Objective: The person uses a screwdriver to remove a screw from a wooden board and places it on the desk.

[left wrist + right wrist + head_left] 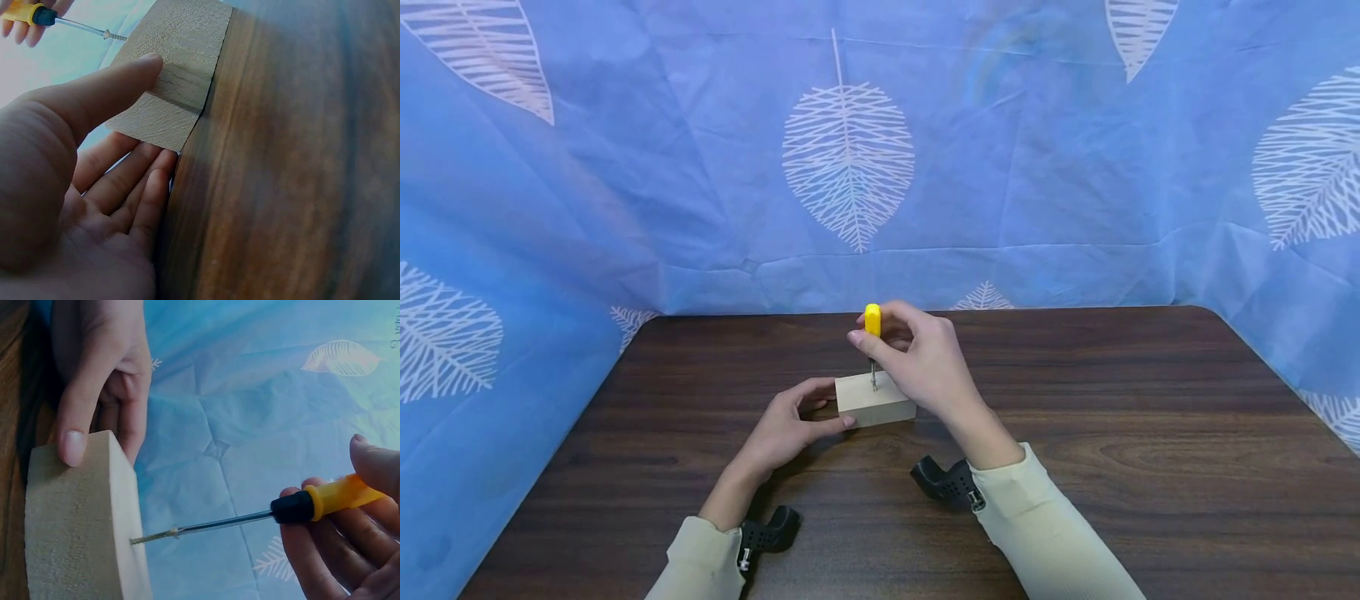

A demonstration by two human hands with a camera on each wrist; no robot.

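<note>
Just below centre in the head view, I see the left hand [784, 427] gripping the wood block [878, 413], presumably to steady it, while the right hand [934, 360] pinches the screwdriver [872, 322] upright, apparently aligning it with the standing screw [153, 537].

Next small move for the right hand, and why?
Probably a small turn of the screwdriver in the right hand, pressing lightly down: its tip meets the head of the screw, threads show above the wooden block, which the left hand holds.
</note>
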